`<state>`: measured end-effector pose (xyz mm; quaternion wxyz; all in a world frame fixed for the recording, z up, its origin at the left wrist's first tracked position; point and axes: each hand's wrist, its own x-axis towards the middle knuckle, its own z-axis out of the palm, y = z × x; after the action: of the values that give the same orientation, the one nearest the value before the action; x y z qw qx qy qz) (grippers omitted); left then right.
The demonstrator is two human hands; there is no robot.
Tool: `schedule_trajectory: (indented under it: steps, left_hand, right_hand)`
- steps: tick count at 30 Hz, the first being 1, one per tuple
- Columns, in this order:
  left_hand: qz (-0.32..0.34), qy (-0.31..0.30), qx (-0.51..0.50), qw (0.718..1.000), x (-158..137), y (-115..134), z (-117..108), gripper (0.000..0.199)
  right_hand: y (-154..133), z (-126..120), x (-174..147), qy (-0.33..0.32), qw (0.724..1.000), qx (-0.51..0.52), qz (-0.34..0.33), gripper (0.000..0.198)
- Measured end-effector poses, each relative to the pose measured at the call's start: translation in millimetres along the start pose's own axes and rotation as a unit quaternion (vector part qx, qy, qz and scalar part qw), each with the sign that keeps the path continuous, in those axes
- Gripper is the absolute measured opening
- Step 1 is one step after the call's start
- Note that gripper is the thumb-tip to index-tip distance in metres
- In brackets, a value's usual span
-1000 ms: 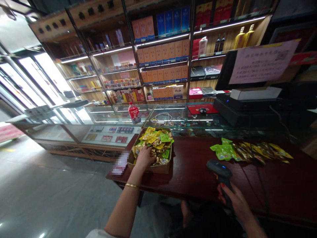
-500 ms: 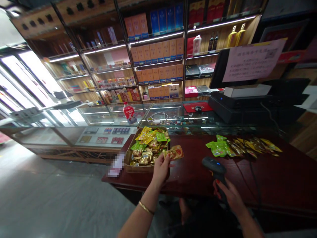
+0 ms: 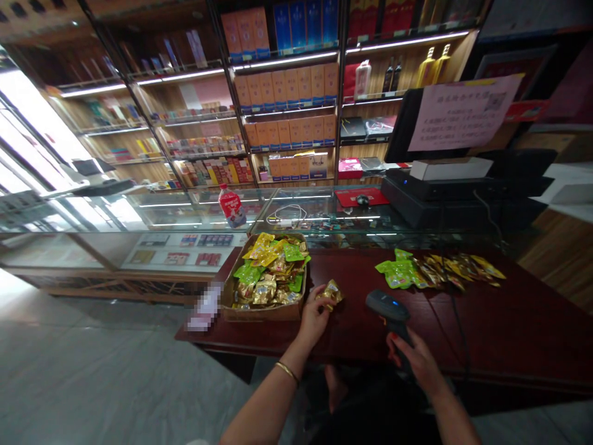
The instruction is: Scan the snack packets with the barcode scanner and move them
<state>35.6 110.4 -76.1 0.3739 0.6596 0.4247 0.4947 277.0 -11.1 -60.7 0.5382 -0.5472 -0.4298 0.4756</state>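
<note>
Pinched in the fingers of my left hand [image 3: 315,318] is a small gold snack packet [image 3: 332,294], held over the dark red desk [image 3: 345,337]. Just left of it stands a cardboard box [image 3: 264,314] heaped with gold, yellow and green packets. My right hand [image 3: 417,355] is wrapped round the handle of a black barcode scanner [image 3: 389,309], which has a small blue light on top and its head pointing toward the left hand. Beyond the scanner, green packets [image 3: 397,271] and a row of gold packets [image 3: 456,272] lie on the desk.
A glass display counter [image 3: 185,213] runs behind the desk, bearing a red-labelled bottle [image 3: 231,207], a white cable [image 3: 287,216] and a mouse [image 3: 362,200]. A monitor with a paper sign [image 3: 458,114] stands at right. Dark cables cross the desk's right side.
My left hand has moved slightly right, away from the box, and the packet in it has turned over from its printed side to plain gold. The scanner is still in my right hand.
</note>
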Motion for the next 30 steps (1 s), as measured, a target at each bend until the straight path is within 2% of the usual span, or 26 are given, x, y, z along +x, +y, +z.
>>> schedule_trajectory:
  steps: [4,6,9,12,21,30]
  left_hand:
    - [0.005,-0.006,0.002,1.000,-1.2,3.1,0.1,0.021]
    - [0.028,-0.002,0.025,0.999,-1.9,6.5,-0.1,0.017]
    - [0.064,0.009,0.047,0.997,-3.2,9.6,0.1,0.034]
    - [0.071,0.025,0.059,0.995,-4.9,9.2,0.8,0.051]
    - [0.080,0.035,0.082,0.993,-2.5,5.4,3.1,0.053]
    - [0.075,0.063,0.091,0.991,-2.1,3.2,3.3,0.053]
  right_hand:
    - [0.0,-0.7,1.3,-0.015,1.000,0.008,-0.001,0.050]
    - [0.5,-1.2,2.3,-0.025,1.000,0.010,0.004,0.050]
    - [-1.3,-1.6,3.2,-0.036,0.999,0.009,0.013,0.053]
    - [-4.5,-1.8,3.1,-0.046,0.999,0.006,0.017,0.059]
    - [0.5,-5.4,3.2,-0.068,0.997,0.012,0.020,0.055]
    - [-7.2,-4.7,2.2,-0.079,0.996,0.015,0.026,0.056]
